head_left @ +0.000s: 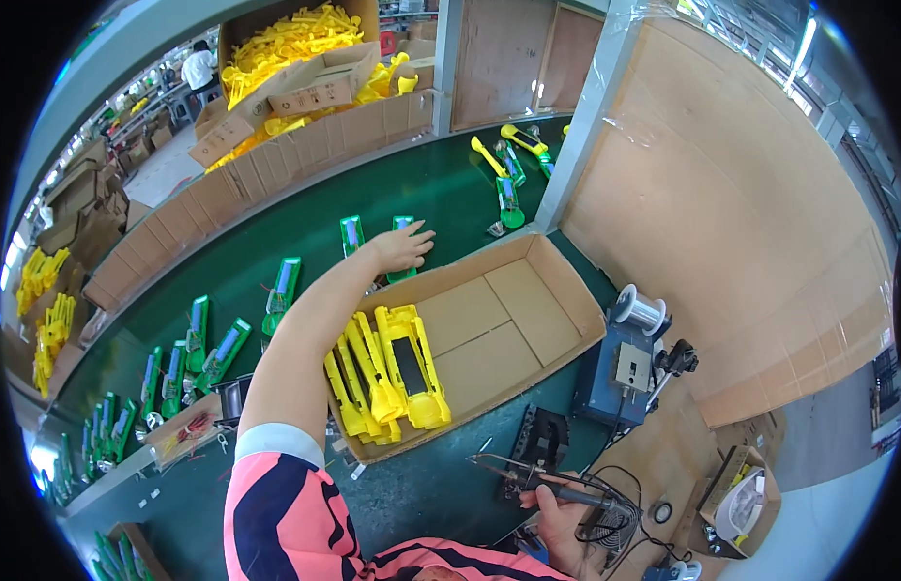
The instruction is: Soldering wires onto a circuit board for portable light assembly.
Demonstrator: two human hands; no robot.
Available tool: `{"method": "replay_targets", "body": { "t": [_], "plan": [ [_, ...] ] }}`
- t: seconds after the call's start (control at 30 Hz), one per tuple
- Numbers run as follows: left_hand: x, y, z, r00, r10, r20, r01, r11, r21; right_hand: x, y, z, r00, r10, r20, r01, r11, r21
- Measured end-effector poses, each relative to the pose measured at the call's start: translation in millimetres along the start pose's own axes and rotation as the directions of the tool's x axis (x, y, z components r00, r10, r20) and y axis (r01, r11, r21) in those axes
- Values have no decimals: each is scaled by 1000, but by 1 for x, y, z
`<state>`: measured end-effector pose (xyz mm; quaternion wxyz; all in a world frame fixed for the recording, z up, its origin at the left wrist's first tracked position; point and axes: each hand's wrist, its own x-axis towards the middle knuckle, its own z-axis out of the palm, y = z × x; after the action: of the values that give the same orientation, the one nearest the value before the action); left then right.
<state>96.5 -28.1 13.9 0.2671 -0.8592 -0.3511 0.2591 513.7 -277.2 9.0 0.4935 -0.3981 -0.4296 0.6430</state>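
My left hand [402, 249] reaches over the far edge of a cardboard box onto the green belt. Its fingers are spread above a green casing [403, 275], partly covered by the hand; I cannot tell if they touch it. Another green casing [351, 234] lies just left of it. My right hand [561, 528], low at the right, is closed round a soldering iron [576, 494]. The iron's tip points left, over the bench. A black stand [539, 441] sits just beyond the iron. Several yellow plastic housings [412, 368] lie in the left part of the cardboard box [557, 358].
The green belt [305, 208] curves across, carrying several green casings [281, 290]. A blue soldering unit [605, 382] with a solder wire spool [641, 310] stands right of the box. A cardboard panel [750, 213] rises beyond. Cables [625, 513] trail near my right hand. Yellow parts [295, 44] fill a back carton.
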Motion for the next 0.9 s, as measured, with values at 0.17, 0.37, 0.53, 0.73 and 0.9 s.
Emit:
{"method": "replay_targets", "body": {
  "t": [0.17, 0.37, 0.53, 0.73, 0.9],
  "plan": [
    [-24, -29, -49, 938, -326, -122, 327, 945, -10, 8, -12, 6, 998, -17, 67, 18, 1000, -20],
    [-110, -28, -222, 842, -531, -95, 527, 847, -68, 49, -41, 51, 919, -162, 360, 271, 922, -277],
    [-171, 104, -327, 916, -361, 172, 396, 882, -257, 94, -24, 89, 769, -176, 614, 618, 448, -646],
    [-206, 286, -313, 735, 176, 654, 507, 497, -704, 114, 1, 124, 839, -8, 543, 531, 229, -816],
    [-233, 353, -306, 635, -403, 658, 772, 349, -531, 119, -5, 124, 576, -420, 701, 690, -211, -693]
  ]
}}
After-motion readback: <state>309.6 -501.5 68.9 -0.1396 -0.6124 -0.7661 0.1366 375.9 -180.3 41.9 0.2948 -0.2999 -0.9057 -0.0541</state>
